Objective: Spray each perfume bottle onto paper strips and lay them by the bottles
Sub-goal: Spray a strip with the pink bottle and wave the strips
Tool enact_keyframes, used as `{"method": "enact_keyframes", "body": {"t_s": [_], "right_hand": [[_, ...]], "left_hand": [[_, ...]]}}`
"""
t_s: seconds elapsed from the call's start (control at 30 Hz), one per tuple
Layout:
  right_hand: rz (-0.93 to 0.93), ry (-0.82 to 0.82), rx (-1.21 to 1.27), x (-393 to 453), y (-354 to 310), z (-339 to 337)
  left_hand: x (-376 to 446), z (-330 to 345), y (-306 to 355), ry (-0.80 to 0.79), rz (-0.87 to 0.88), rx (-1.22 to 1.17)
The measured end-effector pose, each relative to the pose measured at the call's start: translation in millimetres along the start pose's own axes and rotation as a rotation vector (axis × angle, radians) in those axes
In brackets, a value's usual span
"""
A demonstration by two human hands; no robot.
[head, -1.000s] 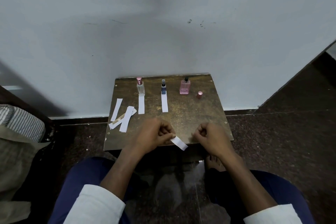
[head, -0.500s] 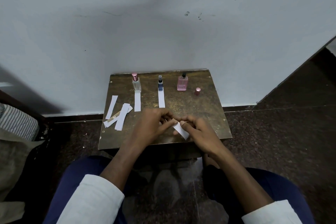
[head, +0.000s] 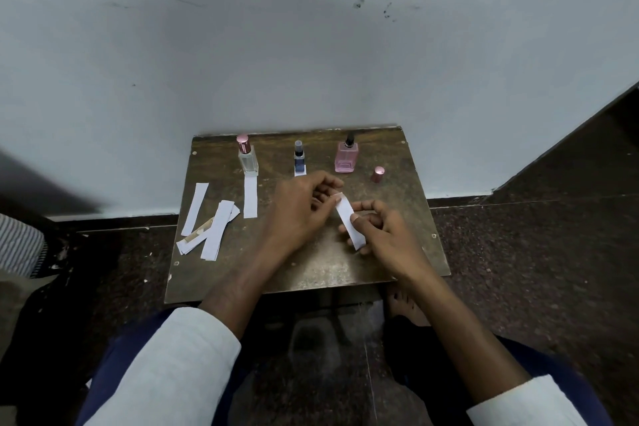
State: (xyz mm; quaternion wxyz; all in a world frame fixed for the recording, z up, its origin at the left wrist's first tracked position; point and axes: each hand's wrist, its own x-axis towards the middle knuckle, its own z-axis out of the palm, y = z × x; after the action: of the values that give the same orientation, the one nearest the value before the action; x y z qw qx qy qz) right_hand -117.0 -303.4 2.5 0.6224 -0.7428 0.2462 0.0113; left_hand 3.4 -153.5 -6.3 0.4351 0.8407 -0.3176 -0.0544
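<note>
The counter (head: 397, 252), centre frame, looks like worn dark wood with a dull sheen and scuffed patches. The paper strips (head: 211, 228) at its left are matt white. Along its far edge stand three clear glossy bottles (head: 248, 162), one capped in shiny pink metal-look finish. The wall (head: 311, 45) above is matt painted; the floor (head: 536, 270) is speckled polished stone.

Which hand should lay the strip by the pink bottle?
Right, probably. The right hand already pinches the strip mid-length and sits nearer the pink bottle. The left hand holds only the strip's far end and would have to cross over.
</note>
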Motion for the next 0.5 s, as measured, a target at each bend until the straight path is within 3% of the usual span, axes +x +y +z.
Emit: {"method": "enact_keyframes", "body": {"t_s": [0.3,0.5], "right_hand": [[0.084,0.056,0.014,38.5,-1.4,2.9],[-0.102,0.186,-0.593,48.4,1.9,-10.8]], "left_hand": [[35.9,17.2,-11.9,0.021,-0.07,0.063],[49.0,28.1,-20.1,-0.023,-0.117,0.131]]}}
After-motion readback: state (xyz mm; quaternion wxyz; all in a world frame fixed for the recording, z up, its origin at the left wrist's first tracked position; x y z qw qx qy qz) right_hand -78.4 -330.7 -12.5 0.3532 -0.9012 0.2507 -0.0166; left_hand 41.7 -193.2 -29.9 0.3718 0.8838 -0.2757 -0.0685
